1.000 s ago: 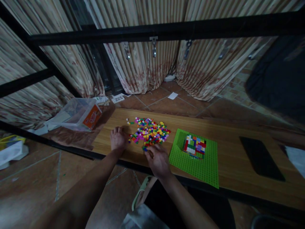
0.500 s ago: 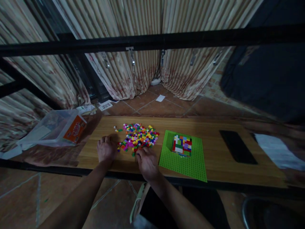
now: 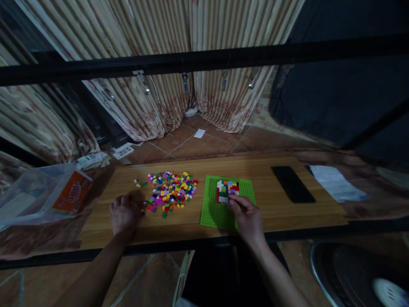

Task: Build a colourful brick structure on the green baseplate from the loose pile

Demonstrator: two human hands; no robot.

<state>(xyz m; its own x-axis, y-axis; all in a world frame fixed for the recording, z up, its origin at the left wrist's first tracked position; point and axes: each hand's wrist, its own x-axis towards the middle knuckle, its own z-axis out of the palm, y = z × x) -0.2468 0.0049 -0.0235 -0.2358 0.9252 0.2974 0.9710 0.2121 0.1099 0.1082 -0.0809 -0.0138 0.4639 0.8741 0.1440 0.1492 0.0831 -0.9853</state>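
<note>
On the green baseplate (image 3: 211, 215) stands a low block of building bricks (image 3: 223, 194) in white, red, green, blue and other colours. My right hand (image 3: 249, 217) is over its near right corner, thumb and forefinger pinched on a small building brick mostly hidden by the fingertips. A loose pile of small coloured bricks (image 3: 174, 192) lies to the left of the baseplate. At the pile's left edge, my left hand (image 3: 125, 215) rests on the wooden board, fingers stretched forward and holding nothing visible.
A clear plastic box (image 3: 35, 194) with an orange label stands beyond the left end of the wooden board (image 3: 179, 230). A black flat phone-like slab (image 3: 293, 184) lies right of the baseplate, with white paper (image 3: 337, 183) further right. A dark bar (image 3: 204, 62) crosses the view.
My right hand has moved from the pile's near edge rightward to the brick block on the baseplate. My left hand stays beside the pile. The view has turned to the right.
</note>
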